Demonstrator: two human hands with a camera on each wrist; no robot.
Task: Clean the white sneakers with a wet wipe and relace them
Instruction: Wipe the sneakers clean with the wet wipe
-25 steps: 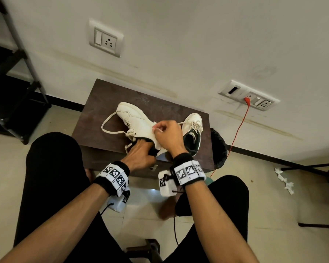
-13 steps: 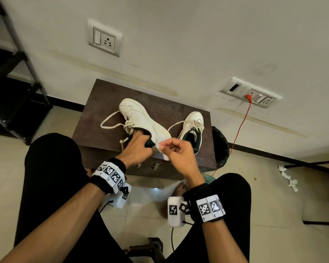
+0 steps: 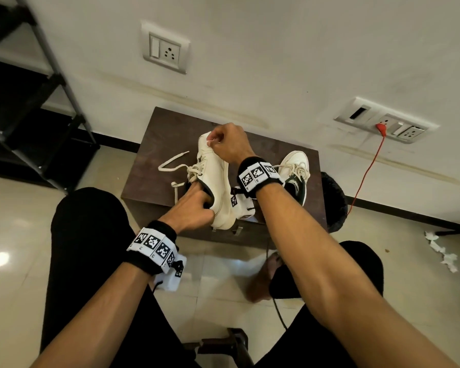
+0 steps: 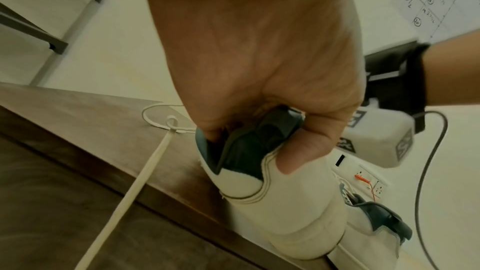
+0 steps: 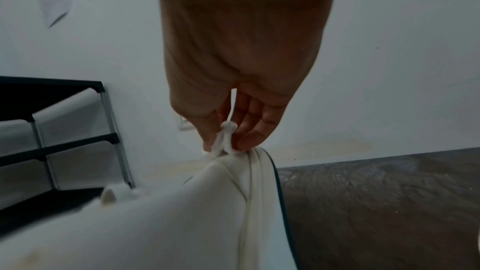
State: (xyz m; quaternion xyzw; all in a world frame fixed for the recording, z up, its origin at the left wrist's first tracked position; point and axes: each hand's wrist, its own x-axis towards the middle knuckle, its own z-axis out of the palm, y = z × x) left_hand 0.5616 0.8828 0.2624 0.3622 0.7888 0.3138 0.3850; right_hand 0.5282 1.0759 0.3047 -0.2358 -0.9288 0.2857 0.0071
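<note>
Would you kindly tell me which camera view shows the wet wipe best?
The right wrist view: the right hand pinches the bunched wet wipe against the toe of the held sneaker, close up. The head view shows only a white sliver under the fingers; the left wrist view does not show it.

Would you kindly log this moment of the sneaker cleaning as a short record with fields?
left hand: the left hand grips the held sneaker at its heel collar, fingers inside the opening
right hand: the right hand pinches a small wet wipe against that sneaker's toe
held sneaker: tilted on its side above the brown table, loose lace trailing onto the tabletop
other sneaker: the second sneaker rests on the table to the right, laced, untouched
floor: crumpled white wipes lie at the far right
</note>
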